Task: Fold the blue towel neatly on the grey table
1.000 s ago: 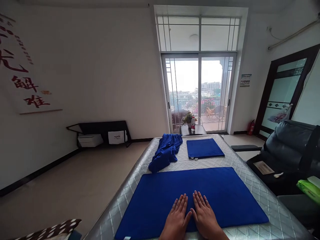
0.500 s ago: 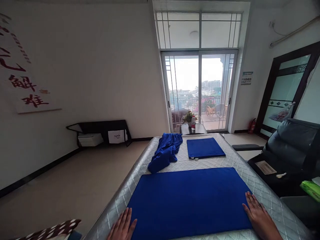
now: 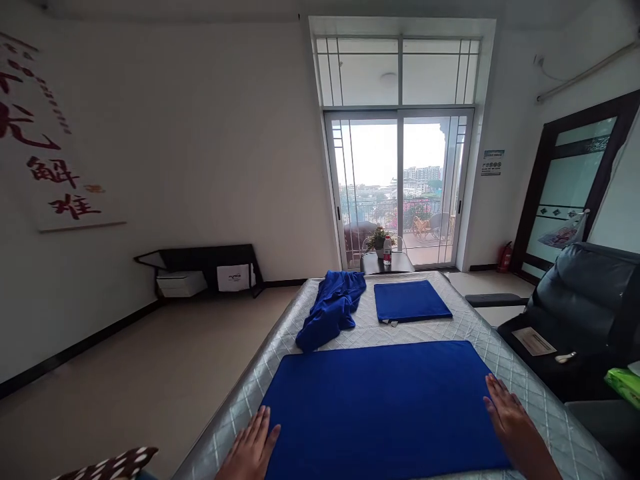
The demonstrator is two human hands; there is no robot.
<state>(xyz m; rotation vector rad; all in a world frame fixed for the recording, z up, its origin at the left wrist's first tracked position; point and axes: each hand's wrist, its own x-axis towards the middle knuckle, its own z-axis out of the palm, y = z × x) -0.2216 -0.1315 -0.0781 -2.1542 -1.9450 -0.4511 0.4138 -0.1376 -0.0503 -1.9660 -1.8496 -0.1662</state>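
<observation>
A large blue cloth lies flat and smooth across the near part of a quilted silver-white mattress. My left hand rests at its left edge with the fingers extended and the thumb apart. At the right edge, my right hand touches the cloth, fingers stretched out and holding nothing. Farther back lies a smaller blue rectangle of folded cloth with small white tags at its near edge. Left of it sits a crumpled blue cloth.
A black armchair with a card on its seat stands to the right. Beyond the mattress is a small table with a plant and a bottle. A brown spotted fabric shows at lower left.
The view has tilted up slightly. Both hands have shifted a little along the cloth's sides, slightly farther from me, still open.
</observation>
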